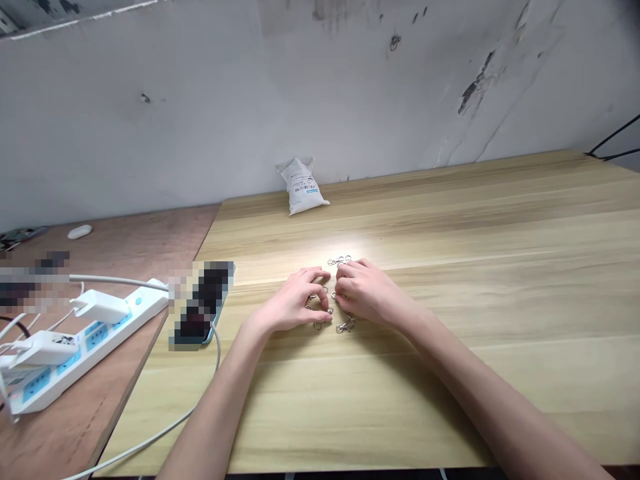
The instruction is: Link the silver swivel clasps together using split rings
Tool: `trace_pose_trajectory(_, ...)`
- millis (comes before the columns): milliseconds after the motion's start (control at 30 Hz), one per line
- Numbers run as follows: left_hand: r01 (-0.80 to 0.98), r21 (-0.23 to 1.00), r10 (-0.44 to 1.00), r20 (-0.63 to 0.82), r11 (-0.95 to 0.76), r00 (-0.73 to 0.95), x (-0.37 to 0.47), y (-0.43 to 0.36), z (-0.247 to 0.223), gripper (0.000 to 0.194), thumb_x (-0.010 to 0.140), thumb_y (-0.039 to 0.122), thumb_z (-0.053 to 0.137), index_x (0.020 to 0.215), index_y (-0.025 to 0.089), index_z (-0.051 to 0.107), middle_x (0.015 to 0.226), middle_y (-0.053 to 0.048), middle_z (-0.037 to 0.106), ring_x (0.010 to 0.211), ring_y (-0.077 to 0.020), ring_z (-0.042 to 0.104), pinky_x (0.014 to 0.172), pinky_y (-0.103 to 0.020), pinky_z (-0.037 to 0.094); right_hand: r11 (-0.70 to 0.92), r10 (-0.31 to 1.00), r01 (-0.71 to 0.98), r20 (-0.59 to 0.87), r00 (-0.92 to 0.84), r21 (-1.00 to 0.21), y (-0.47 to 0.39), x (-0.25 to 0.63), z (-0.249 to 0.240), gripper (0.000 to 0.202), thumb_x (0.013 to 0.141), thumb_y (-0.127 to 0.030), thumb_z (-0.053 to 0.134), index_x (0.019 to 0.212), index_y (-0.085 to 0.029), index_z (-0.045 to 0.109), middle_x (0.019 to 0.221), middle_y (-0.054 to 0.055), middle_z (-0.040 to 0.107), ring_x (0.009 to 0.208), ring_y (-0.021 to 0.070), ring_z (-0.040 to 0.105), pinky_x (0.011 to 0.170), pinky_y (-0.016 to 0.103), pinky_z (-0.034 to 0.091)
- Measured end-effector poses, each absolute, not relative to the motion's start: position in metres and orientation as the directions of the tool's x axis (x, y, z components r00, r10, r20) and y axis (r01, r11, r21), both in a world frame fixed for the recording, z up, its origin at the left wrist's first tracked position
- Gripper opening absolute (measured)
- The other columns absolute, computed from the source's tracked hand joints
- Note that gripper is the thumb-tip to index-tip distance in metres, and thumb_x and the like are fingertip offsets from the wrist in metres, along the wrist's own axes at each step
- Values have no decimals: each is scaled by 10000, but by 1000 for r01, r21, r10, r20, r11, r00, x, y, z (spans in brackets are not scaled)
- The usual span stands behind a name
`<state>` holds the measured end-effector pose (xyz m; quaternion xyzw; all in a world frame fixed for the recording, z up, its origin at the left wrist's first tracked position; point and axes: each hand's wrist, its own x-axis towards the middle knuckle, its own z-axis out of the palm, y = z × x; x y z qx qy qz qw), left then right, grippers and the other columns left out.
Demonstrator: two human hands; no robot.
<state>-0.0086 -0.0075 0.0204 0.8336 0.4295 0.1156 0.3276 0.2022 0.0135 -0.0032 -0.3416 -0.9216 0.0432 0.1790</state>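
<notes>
Several small silver metal clasps with rings (345, 327) lie in a loose group on the light wooden table (450, 400). Over the left part of the group is my left hand (300, 300), its fingers apart and curved, with thumb and index fingertips near a small metal piece. My right hand (365, 290) rests at the group's right side with its fingers curled together and pointing down; what they hold, if anything, is hidden. More metal pieces (336, 261) lie just beyond my fingertips, and others show below my right hand.
A white printed packet (303, 188) leans near the wall. At the left are a phone (205, 307) with a cable, a white power strip (90, 347) with plugged-in chargers (103, 305), and a small white case (80, 232) on a reddish-brown surface (145, 247).
</notes>
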Motion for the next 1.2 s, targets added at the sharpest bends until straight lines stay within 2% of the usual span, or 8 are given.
trace_pose_trajectory(167,644,643,797,-86,-414,598,-8,-9,21,105,785,334,738,808,239,699,1406,-44,462,1368,-274,378,1140,-478,314,766,641,617,303,-705,-182,14,202,-4,155,827,-145,584,724,-180,695,796,36,646,765,162,541,717,302,345)
trace_pose_trajectory(500,640,623,793,-50,-450,607,-6,-12,22,39,801,269,701,806,232,691,1353,-44,504,1308,-267,436,1099,-442,361,780,618,611,320,-718,-136,13,201,-8,143,848,-113,556,779,-178,664,833,45,621,810,177,527,715,305,350)
trace_pose_trajectory(733,628,629,790,-35,-458,612,-1,-14,23,30,786,232,696,770,217,676,1298,-44,538,1263,-267,453,1072,-441,386,775,630,598,327,-704,-205,11,199,-7,169,810,-59,556,786,-188,662,850,43,601,803,175,499,704,288,372)
trace_pose_trajectory(933,617,643,789,-34,-453,614,-1,-13,22,33,775,210,700,768,211,668,1259,-47,557,1237,-264,462,1047,-429,407,779,627,576,334,-703,-249,11,198,-7,161,845,-105,552,785,-187,677,847,47,602,795,169,490,710,285,373)
trace_pose_trajectory(1033,609,641,785,-17,-467,619,-1,-12,21,45,782,220,695,761,207,657,1233,-50,566,1219,-258,472,1033,-416,418,790,612,570,335,-716,-226,11,198,-8,186,882,-149,545,770,-195,686,837,44,608,790,167,493,723,294,361)
trace_pose_trajectory(1200,612,628,785,-4,-480,620,2,-13,21,79,753,165,672,718,201,611,1196,-37,580,1184,-247,487,1007,-398,432,813,579,558,333,-744,-167,12,195,-10,232,905,-122,512,771,-184,690,779,36,606,763,166,503,727,309,339)
